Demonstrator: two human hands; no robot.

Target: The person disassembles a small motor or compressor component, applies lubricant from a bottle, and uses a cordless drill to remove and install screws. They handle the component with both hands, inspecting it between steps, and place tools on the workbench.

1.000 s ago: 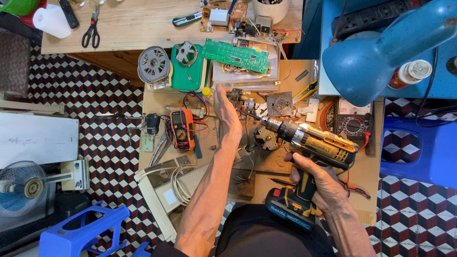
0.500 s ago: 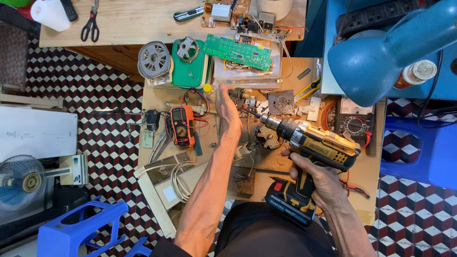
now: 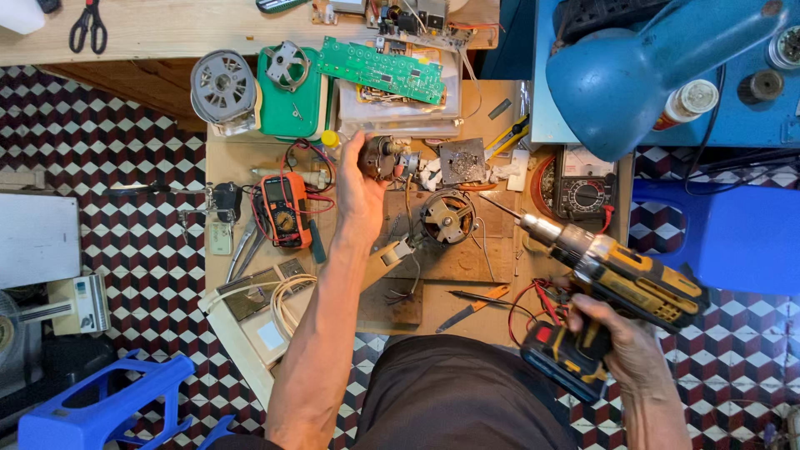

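My left hand [image 3: 360,190] reaches forward over the low wooden workbench [image 3: 492,125] and grips a small dark motor part [image 3: 381,157] with wires trailing from it. My right hand [image 3: 627,346] holds a yellow and black cordless drill [image 3: 621,279] by its grip, off the bench's right side, its bit pointing up and left. A round motor with a metal centre [image 3: 447,216] lies on a wooden board between the two hands.
An orange multimeter [image 3: 283,208] lies left of my left arm. Behind are a green circuit board [image 3: 382,72], a green casing [image 3: 288,92] and a grey wheel [image 3: 222,85]. A blue lamp [image 3: 633,71] hangs at right; a blue stool [image 3: 92,408] stands lower left.
My left hand has moved forward and closed on the small motor part. My right hand has drawn the drill back to the right, away from the round motor.
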